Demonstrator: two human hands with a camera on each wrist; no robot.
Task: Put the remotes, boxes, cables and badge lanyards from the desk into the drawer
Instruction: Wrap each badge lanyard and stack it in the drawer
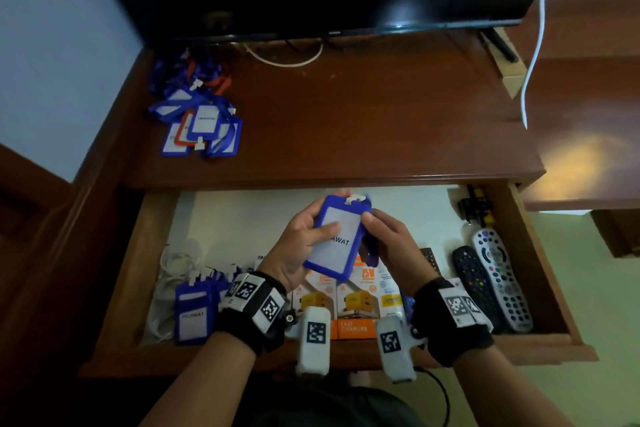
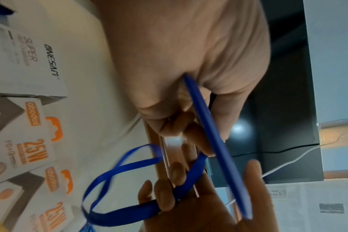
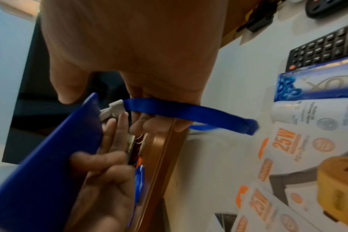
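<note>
Head view: both hands hold a blue badge holder (image 1: 337, 238) over the open drawer (image 1: 540, 274), its white card reading "AWAT" past the thumb that covers the first letters. The left hand (image 1: 300, 246) grips the holder's left edge, thumb on the card and fingers curled behind; the right hand (image 1: 388, 243) pinches the right edge, and the right wrist view shows its fingers curled round the blue lanyard strap (image 3: 181, 109) that runs from the grey clip (image 3: 114, 109). Inside the drawer, orange-and-white charger boxes (image 1: 353, 305) carry "FAST CHARGER"; the left wrist view reads "aboodos" and "25W" on them, and "ONESAM" and "SUPER" on a white box (image 2: 30, 62) beside them. To their left stand more blue badge holders (image 1: 192, 315), one card ending in "WAT", next to coiled white cables (image 1: 166, 288). At the right side lie a black remote (image 1: 474, 284) and a grey remote (image 1: 500, 279) side by side. On the desk (image 1: 363, 121) above, a pile of blue and orange badge lanyards (image 1: 199, 114) sits at the left, under a dark screen
</note>
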